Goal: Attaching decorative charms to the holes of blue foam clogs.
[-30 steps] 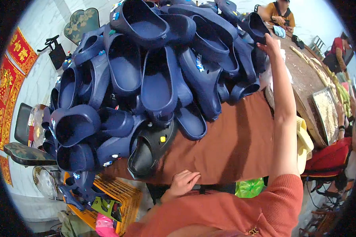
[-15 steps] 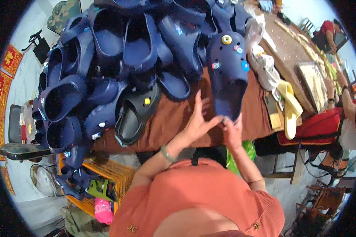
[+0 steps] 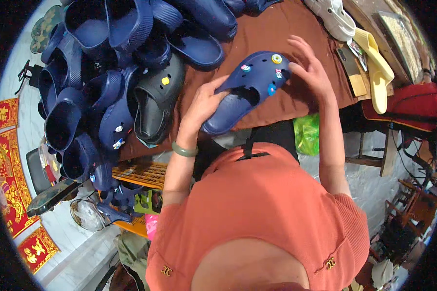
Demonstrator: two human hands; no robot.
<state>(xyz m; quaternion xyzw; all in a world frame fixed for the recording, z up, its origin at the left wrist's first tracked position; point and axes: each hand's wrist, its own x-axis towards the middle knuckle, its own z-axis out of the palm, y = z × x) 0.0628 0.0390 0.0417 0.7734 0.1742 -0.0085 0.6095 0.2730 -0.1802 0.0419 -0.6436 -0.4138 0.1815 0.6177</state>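
A navy blue clog (image 3: 243, 89) with several small charms on its perforated top tilts over the brown cloth, toe toward the upper right. My left hand (image 3: 201, 104) grips its side near the foot opening, with the thumb at the opening's edge. Beside the toe, my right hand (image 3: 313, 72) has its fingers spread and the thumb close to the toe's rim; whether it touches cannot be made out. To the left lie a black clog (image 3: 158, 104) with a yellow charm and a big heap of navy clogs (image 3: 65, 119).
Brown cloth (image 3: 272, 31) covers the table. A white clog (image 3: 332, 17), a yellow slipper (image 3: 374, 68) and a cardboard piece (image 3: 352, 72) lie on the right. Below the table are an orange crate (image 3: 138, 173) at left and a green plastic bag (image 3: 307, 136).
The navy clog has swung from upright to a slant, toe to the upper right. My left hand has taken hold of its side; my right hand has left the heel for the toe.
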